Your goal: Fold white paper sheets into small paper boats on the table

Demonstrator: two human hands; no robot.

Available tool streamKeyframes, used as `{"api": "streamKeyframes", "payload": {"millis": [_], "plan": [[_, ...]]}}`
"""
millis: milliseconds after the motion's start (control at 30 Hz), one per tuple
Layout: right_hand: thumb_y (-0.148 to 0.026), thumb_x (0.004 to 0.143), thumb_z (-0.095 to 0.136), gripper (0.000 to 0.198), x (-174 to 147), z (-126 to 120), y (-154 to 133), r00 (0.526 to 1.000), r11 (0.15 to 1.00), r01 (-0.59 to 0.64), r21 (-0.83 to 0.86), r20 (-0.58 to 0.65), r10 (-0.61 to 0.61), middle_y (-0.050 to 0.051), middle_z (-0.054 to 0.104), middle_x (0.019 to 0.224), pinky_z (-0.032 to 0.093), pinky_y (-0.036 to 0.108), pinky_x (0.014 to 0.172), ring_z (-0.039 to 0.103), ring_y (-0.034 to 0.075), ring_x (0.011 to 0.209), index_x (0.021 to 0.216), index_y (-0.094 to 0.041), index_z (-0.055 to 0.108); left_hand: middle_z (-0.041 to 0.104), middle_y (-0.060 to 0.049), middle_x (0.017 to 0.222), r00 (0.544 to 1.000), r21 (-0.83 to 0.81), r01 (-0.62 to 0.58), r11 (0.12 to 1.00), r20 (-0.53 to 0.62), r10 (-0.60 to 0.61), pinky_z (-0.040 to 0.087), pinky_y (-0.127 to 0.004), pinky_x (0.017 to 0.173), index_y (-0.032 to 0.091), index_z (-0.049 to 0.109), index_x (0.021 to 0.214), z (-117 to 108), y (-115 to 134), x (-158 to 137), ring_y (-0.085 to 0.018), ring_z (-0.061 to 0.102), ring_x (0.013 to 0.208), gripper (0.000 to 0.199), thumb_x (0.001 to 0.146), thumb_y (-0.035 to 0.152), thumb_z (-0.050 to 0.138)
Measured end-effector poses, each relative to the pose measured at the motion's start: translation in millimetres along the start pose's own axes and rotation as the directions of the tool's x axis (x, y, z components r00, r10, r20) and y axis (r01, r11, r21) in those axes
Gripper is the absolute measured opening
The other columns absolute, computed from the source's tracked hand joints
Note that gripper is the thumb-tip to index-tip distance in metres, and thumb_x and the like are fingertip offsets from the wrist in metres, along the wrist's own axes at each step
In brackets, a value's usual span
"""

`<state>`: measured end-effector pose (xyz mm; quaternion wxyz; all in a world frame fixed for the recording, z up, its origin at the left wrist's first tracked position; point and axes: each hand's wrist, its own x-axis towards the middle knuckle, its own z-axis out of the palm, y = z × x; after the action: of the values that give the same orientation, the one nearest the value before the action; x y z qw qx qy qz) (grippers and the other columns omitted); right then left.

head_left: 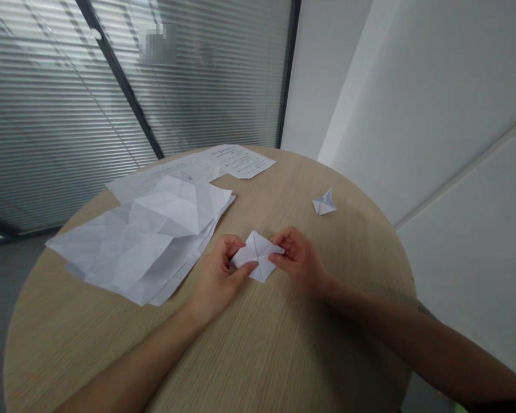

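Observation:
A small folded paper [259, 245], white and roughly diamond-shaped with creases meeting at its middle, is held between both hands just over the table. My left hand [218, 274] pinches its left corner, thumb on top and the other fingers at the edge and beneath. At the right corner, my right hand [300, 261] grips the paper between thumb and fingers. The underside of the paper is hidden. To the right and farther off, a small finished-looking paper fold [324, 203] with a raised point rests on the table.
On the left of the round wooden table [249, 355] lies a stack of creased white sheets [146, 235]. Behind it are printed sheets [241, 162]. Glass with blinds [223, 86] borders the far side, and a white wall [447, 103] stands at the right.

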<state>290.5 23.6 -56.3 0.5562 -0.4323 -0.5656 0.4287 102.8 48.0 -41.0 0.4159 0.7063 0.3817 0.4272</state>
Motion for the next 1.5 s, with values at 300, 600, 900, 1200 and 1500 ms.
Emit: {"api": "streamKeyframes", "payload": {"millis": [300, 600, 900, 1200, 1500], "plan": [[-0.022, 0.084, 0.061, 0.011, -7.5, -0.3, 2.1, 0.985, 0.977, 0.168, -0.132, -0.013, -0.172, -0.001, 0.059, 0.076, 0.044, 0.025, 0.061, 0.055, 0.012, 0.066, 0.094, -0.022, 0.056, 0.068, -0.004, 0.107, 0.934, 0.354, -0.357, 0.864, 0.135, 0.33, 0.054, -0.027, 0.077, 0.022, 0.064, 0.105, -8.5, 9.8, -2.8, -0.017, 0.065, 0.094, 0.017, 0.09, 0.02, 0.058], [-0.029, 0.093, 0.045, 0.026, -4.7, -8.6, -13.3, 0.963, 0.96, 0.262, -0.097, 0.096, -0.253, 0.004, 0.063, 0.084, 0.045, 0.03, 0.069, 0.057, 0.016, 0.076, 0.099, -0.021, 0.069, 0.068, -0.008, 0.113, 0.975, 0.311, -0.218, 0.925, 0.112, 0.192, 0.054, -0.037, 0.085, 0.021, 0.072, 0.095, -8.3, 11.7, 0.0, -0.023, 0.064, 0.102, 0.018, 0.089, 0.032, 0.058], [-0.017, 0.073, 0.06, 0.007, -2.7, 0.6, -14.2, 0.982, 0.969, 0.149, -0.199, 0.141, -0.122, 0.0, 0.052, 0.073, 0.043, 0.025, 0.059, 0.051, 0.013, 0.067, 0.068, -0.02, 0.056, 0.052, 0.002, 0.059, 0.987, 0.18, 0.043, 0.983, 0.146, -0.07, 0.036, -0.025, 0.05, 0.018, 0.055, 0.068, -1.0, 16.2, -1.7, -0.013, 0.046, 0.053, 0.037, 0.094, 0.042, 0.044], [-0.025, 0.079, 0.061, 0.007, -0.4, 1.4, 2.9, 0.992, 0.982, -0.11, -0.156, 0.039, 0.117, -0.003, 0.057, 0.064, 0.042, 0.024, 0.054, 0.051, 0.012, 0.06, 0.076, -0.019, 0.06, 0.061, -0.013, 0.113, 0.959, 0.421, -0.281, 0.862, 0.085, 0.271, 0.047, -0.044, 0.088, 0.015, 0.05, 0.124, -6.2, 10.0, -3.8, -0.028, 0.058, 0.102, 0.056, 0.081, 0.047, 0.064], [-0.013, 0.072, 0.058, 0.014, -0.8, -0.2, -10.2, 0.995, 0.918, -0.093, -0.387, -0.011, 0.096, -0.008, 0.05, 0.059, 0.032, 0.022, 0.05, 0.045, 0.01, 0.053, 0.082, -0.022, 0.052, 0.066, -0.005, 0.081, 0.909, 0.62, -0.382, 0.686, 0.12, 0.399, 0.049, -0.033, 0.07, 0.017, 0.062, 0.105, -11.2, 9.9, -2.6, -0.02, 0.06, 0.075, 0.022, 0.089, 0.022, 0.046]]}}
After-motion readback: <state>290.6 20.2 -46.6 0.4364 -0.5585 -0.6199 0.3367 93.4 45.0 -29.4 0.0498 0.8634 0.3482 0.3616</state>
